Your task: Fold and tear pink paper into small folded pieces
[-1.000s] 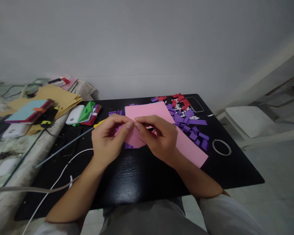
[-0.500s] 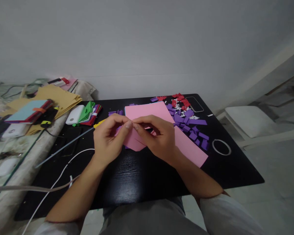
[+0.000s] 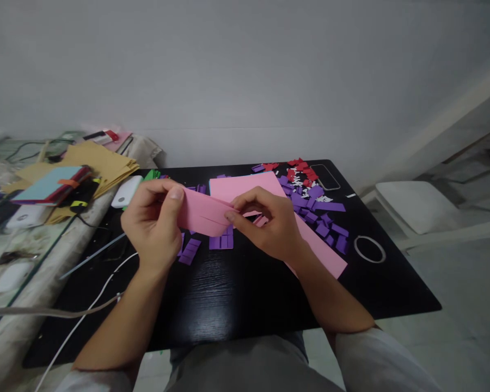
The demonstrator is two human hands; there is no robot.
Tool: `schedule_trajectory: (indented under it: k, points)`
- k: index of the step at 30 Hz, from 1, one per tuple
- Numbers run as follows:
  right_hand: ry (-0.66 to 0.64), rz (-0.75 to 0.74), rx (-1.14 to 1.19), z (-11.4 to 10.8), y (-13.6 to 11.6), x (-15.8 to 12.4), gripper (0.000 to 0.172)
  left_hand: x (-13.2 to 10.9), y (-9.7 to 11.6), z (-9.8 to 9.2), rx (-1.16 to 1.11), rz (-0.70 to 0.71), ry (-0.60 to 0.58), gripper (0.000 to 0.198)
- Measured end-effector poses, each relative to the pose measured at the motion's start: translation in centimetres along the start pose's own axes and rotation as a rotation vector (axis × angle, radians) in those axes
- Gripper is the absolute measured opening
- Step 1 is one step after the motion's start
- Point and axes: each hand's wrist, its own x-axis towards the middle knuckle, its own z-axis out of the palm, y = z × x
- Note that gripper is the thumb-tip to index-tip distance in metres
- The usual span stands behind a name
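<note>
A folded strip of pink paper [image 3: 202,211] is stretched between my two hands above the black table. My left hand [image 3: 157,218] pinches its left end between thumb and fingers. At the other end, my right hand [image 3: 267,220] grips the paper with thumb and fingertips; slits or creases show along the strip. Beneath and behind lie larger sheets of pink paper [image 3: 245,187], one of them [image 3: 320,247] passing under my right wrist. Small folded purple paper pieces [image 3: 190,251] rest on the table below the strip.
Purple paper pieces [image 3: 330,226], red scraps [image 3: 308,173] and white bits are scattered at the right. A clear ring [image 3: 369,249] lies near the table's [image 3: 228,305] right edge. White cable [image 3: 93,302], coloured paper stack [image 3: 44,185] and brown paper [image 3: 102,163] are at the left.
My hands have moved apart, the left one going left, and the pink strip now shows stretched out between them. Purple pieces below it have come into view.
</note>
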Motion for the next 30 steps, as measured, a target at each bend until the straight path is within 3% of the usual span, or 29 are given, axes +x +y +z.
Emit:
schedule_trajectory:
  k: [5, 11, 16, 22, 30]
  points:
    - [-0.027, 0.04, 0.063, -0.73, -0.07, 0.27, 0.01, 0.2, 0.12, 0.0, -0.017, 0.008, 0.043, 0.006]
    - [0.078, 0.051, 0.098, -0.5, -0.37, 0.24, 0.009, 0.2, 0.15, 0.09, -0.027, -0.01, 0.054, 0.008]
    - [0.124, 0.1, 0.119, -0.23, -0.31, -0.03, 0.027, 0.22, 0.11, 0.27, -0.058, -0.016, 0.087, 0.005]
    - [0.129, 0.094, 0.146, -0.29, -0.25, -0.09, 0.028, 0.17, -0.14, 0.42, -0.077, -0.046, 0.085, 0.005]
    - [-0.022, 0.306, 0.324, 0.09, 0.56, 0.35, 0.024, 0.03, -0.42, 0.27, -0.037, -0.049, 0.094, 0.01]
